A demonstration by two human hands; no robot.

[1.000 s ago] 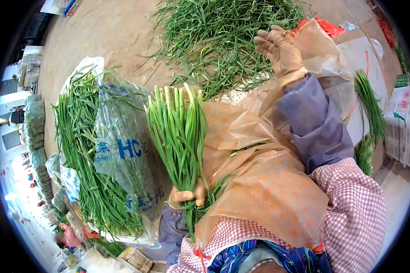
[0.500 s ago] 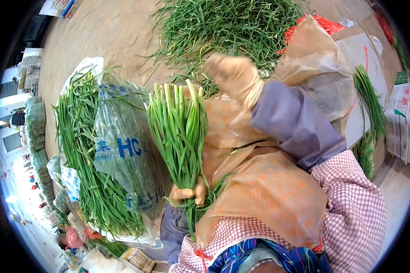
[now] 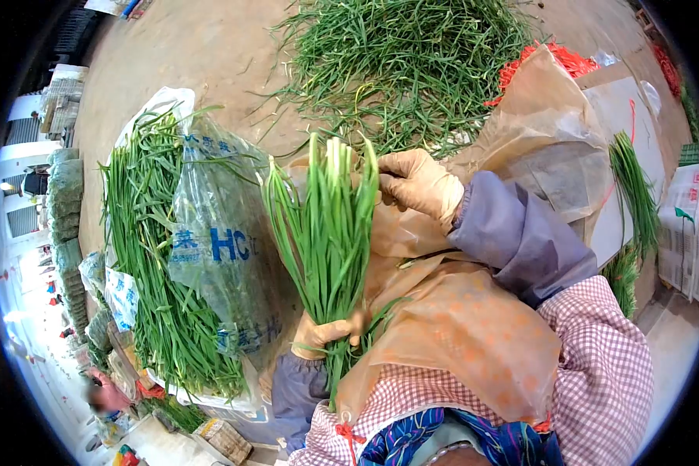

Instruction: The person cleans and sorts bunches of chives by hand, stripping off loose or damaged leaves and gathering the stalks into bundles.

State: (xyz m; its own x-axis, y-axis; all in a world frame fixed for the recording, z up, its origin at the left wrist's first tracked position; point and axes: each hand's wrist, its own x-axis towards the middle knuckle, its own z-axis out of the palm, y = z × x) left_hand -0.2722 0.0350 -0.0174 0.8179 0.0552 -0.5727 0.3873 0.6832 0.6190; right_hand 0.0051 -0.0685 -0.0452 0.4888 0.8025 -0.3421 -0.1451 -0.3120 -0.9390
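Note:
In my gloved left hand, closed round its lower part, is a bunch of garlic chives. The bunch stands upright, pale cut ends at the top and green leaves trailing below the fist. My gloved right hand is beside the upper right of the bunch, fingers curled together with their tips against its edge. Whatever the right fingertips pinch is too small to make out. A tan plastic apron covers my lap under both hands.
To the left, a clear printed plastic bag lies against a big stack of chives. Loose green leaves are heaped on the floor ahead. Red ties and a smaller chive bundle on a white board are at right.
My right hand has come down from above the loose leaves to the bunch's upper right side, and its fingers have closed. My left hand keeps hold of the chives, now slightly further right in view.

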